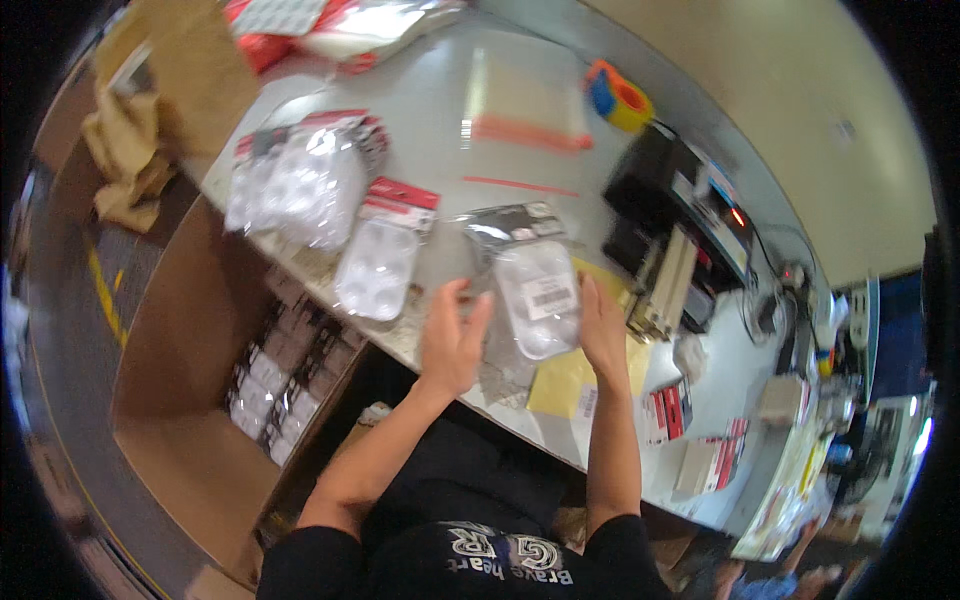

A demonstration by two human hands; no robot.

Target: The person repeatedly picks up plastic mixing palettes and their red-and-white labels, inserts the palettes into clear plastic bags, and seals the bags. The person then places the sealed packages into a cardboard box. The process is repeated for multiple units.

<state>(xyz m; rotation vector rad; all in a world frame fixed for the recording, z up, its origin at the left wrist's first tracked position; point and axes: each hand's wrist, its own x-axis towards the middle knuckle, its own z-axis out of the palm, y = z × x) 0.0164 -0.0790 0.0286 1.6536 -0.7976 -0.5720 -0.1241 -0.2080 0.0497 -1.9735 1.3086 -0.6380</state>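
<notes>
A white plastic paint palette (537, 275) in a clear bag with a dark header card lies over the worktable, its barcode label facing up. Along its right edge is my right hand (603, 330), closed on the edge, with part of its fingers hidden. My left hand (455, 340) is just left of the palette, thumb and fingers apart, holding nothing. Left of that hand lies another bagged palette (378, 268) with a red header card. Behind it a pile of bagged palettes (305, 185) sits near the table's edge. A yellow envelope (560, 388) lies partly under the palette I handle.
A large cardboard box (190, 400) holding bagged packs stands below the table's left edge. Clear bags (525, 95) and tape rolls (618, 95) lie at the back. A black label printer (680, 195) stands to the right, with red-and-white boxes (712, 458) nearer me.
</notes>
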